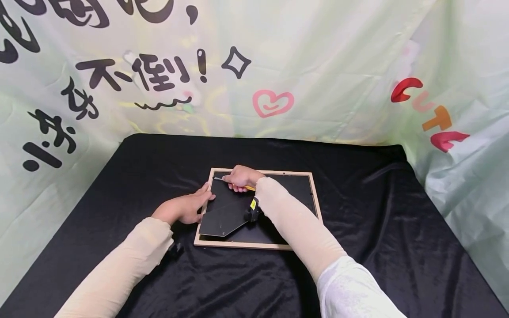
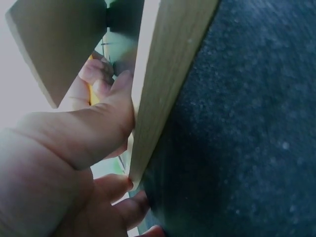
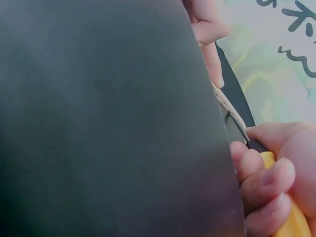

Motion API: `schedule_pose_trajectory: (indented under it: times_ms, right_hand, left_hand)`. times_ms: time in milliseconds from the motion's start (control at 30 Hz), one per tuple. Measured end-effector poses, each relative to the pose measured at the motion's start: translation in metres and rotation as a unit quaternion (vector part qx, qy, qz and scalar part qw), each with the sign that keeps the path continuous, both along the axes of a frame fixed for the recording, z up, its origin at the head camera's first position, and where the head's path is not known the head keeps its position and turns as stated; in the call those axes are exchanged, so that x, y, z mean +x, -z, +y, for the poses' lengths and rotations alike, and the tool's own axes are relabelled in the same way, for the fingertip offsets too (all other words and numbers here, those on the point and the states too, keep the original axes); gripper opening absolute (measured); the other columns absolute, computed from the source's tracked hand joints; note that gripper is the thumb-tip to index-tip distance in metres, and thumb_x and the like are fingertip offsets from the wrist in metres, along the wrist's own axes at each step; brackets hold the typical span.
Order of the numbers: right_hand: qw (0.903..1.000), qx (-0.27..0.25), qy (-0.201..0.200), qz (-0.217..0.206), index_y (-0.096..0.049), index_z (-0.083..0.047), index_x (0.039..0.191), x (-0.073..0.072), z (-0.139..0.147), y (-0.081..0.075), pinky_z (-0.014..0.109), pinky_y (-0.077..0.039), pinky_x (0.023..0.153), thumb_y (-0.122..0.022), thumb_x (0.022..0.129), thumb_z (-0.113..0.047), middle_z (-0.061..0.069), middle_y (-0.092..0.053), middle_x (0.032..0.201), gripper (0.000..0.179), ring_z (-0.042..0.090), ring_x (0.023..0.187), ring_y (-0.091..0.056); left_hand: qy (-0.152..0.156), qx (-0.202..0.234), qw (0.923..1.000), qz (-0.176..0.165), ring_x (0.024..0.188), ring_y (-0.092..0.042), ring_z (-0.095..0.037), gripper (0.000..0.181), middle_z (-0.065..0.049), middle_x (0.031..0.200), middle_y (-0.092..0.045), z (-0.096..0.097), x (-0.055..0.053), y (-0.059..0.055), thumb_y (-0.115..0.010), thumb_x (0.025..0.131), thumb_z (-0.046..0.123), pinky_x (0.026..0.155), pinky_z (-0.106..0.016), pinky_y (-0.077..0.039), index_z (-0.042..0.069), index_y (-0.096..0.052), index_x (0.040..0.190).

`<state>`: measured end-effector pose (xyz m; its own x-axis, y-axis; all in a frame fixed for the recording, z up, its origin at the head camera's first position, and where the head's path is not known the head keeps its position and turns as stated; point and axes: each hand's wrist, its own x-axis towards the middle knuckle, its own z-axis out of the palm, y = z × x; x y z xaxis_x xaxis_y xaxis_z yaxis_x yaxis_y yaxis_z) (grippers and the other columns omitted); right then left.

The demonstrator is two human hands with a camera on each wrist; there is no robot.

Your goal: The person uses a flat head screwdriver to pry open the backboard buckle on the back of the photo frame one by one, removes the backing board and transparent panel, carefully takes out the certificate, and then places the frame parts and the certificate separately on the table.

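A picture frame (image 1: 246, 244) with a light wooden border lies back side up, showing its black backing board (image 1: 294, 187). A black stand flap (image 1: 220, 223) slants up from the board. My left hand (image 1: 184, 207) grips the frame's left border, thumb on the upper side and fingers at the outer side, as the left wrist view shows. My right hand (image 1: 240, 176) holds a screwdriver by its yellow handle (image 3: 292, 222). Its thin dark shaft (image 3: 239, 127) points at the inner edge near the far left corner. The flap hides much of the right wrist view.
Black cloth (image 1: 159, 159) covers the table around the frame. A pale printed curtain (image 1: 338, 79) hangs behind and along both sides. Small dark fasteners (image 1: 284, 173) sit along the inside of the border. A black wrist device (image 1: 252, 212) is near the right sleeve.
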<state>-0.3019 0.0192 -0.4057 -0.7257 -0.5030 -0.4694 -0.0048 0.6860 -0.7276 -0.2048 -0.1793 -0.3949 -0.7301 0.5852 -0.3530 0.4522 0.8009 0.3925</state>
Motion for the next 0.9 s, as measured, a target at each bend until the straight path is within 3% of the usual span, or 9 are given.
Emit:
schedule_pose_trajectory:
  times_ms: [200, 333, 667, 900]
  right_hand:
    - [0.9997, -0.01, 0.004, 0.022, -0.057, -0.007, 0.062, 0.0, -0.002, 0.0, 0.02, -0.036, 0.04, -0.049, 0.102, -0.03, 0.001, -0.05, 0.05, 0.046, 0.008, 0.038, -0.042]
    - [0.9996, -0.007, -0.001, 0.026, -0.058, -0.007, 0.062, 0.0, 0.0, 0.002, 0.02, -0.037, 0.039, -0.049, 0.102, -0.03, 0.0, -0.05, 0.049, 0.047, 0.008, 0.038, -0.043]
    - [0.999, -0.018, -0.004, 0.041, -0.057, -0.007, 0.061, 0.001, -0.009, 0.002, 0.021, -0.038, 0.039, -0.05, 0.102, -0.03, 0.001, -0.05, 0.049, 0.047, 0.009, 0.038, -0.044]
    - [0.9997, -0.021, 0.008, 0.014, -0.057, -0.007, 0.062, 0.003, -0.015, 0.003, 0.02, -0.036, 0.039, -0.05, 0.102, -0.03, 0.0, -0.049, 0.049, 0.047, 0.008, 0.038, -0.042]
  left_hand:
    - [-0.006, -0.019, 0.9998, -0.005, 0.143, -0.015, -0.042, 0.058, -0.034, 0.155, 0.0, 0.001, -0.002, -0.004, -0.063, 0.088, 0.002, 0.111, -0.049, -0.026, -0.004, -0.04, 0.14]
    - [-0.005, -0.013, 0.9998, -0.011, 0.143, -0.013, -0.042, 0.054, -0.035, 0.154, -0.001, 0.002, -0.001, -0.005, -0.063, 0.086, 0.001, 0.11, -0.048, -0.026, -0.004, -0.042, 0.136]
    - [-0.002, -0.021, 0.9998, -0.005, 0.142, -0.017, -0.042, 0.057, -0.036, 0.154, -0.001, -0.002, 0.0, -0.006, -0.065, 0.086, 0.002, 0.11, -0.048, -0.027, -0.004, -0.042, 0.138]
    - [0.005, -0.009, 0.9999, -0.009, 0.143, -0.013, -0.041, 0.062, -0.034, 0.155, 0.001, -0.003, 0.002, -0.002, -0.064, 0.088, 0.004, 0.112, -0.048, -0.023, -0.007, -0.037, 0.143]
